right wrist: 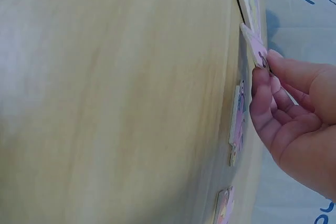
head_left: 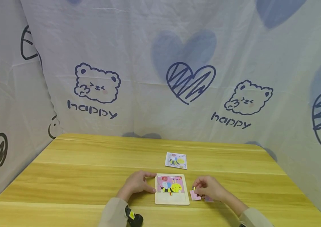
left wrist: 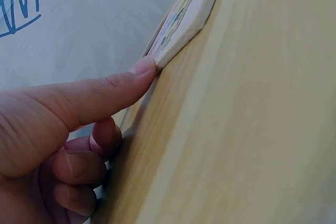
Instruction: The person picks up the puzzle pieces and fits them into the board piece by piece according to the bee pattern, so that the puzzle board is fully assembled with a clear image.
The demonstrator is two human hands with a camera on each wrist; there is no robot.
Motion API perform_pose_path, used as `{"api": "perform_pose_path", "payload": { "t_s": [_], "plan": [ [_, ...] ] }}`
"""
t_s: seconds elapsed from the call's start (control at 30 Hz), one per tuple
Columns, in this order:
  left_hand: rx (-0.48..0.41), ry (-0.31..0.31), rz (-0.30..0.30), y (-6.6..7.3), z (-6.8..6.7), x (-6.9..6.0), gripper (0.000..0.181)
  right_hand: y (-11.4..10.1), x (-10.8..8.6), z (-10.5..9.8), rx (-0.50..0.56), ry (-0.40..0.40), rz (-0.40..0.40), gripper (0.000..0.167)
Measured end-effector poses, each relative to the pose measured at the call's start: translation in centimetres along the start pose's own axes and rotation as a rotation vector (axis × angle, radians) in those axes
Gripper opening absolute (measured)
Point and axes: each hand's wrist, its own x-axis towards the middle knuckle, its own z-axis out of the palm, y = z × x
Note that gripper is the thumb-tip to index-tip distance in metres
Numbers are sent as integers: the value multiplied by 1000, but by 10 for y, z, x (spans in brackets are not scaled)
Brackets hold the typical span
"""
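Note:
A wooden puzzle tray (head_left: 172, 202) lies on the table, its upper part filled with pieces that show a bee on pink; bare wood shows along its lower part. My left hand (head_left: 138, 183) touches the tray's left side with thumb and forefinger spread along it. In the left wrist view the thumb (left wrist: 113, 93) rests against the tray's corner while the other visible fingers curl loosely. To the right of the tray, my right hand (head_left: 210, 188) pinches a pink puzzle piece (right wrist: 254, 45) between thumb and fingers, tilted up from the table. Fingers cover part of that piece.
More loose puzzle pieces (right wrist: 238, 116) lie on the table beneath and beside the right hand. A bee picture card (head_left: 175, 160) lies beyond the tray. Behind the wooden table (head_left: 92, 157) hangs a white cloth (head_left: 146, 104) printed with bears and hearts.

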Motion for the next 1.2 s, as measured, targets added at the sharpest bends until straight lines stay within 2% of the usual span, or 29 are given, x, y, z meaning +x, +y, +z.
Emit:
{"api": "perform_pose_path", "payload": {
  "t_s": [0.23,0.4,0.83,1.2],
  "plan": [
    [2,-3,-4,1,0,0,56,-1,0,-1,145,45,91,11],
    [-8,-5,-4,0,-1,0,56,-6,1,1,232,74,119,17],
    [9,-2,-8,1,-1,1,56,-11,12,17,322,71,146,20],
    [-4,-9,-19,0,0,1,55,-16,24,34,374,45,126,22]
  ]
}}
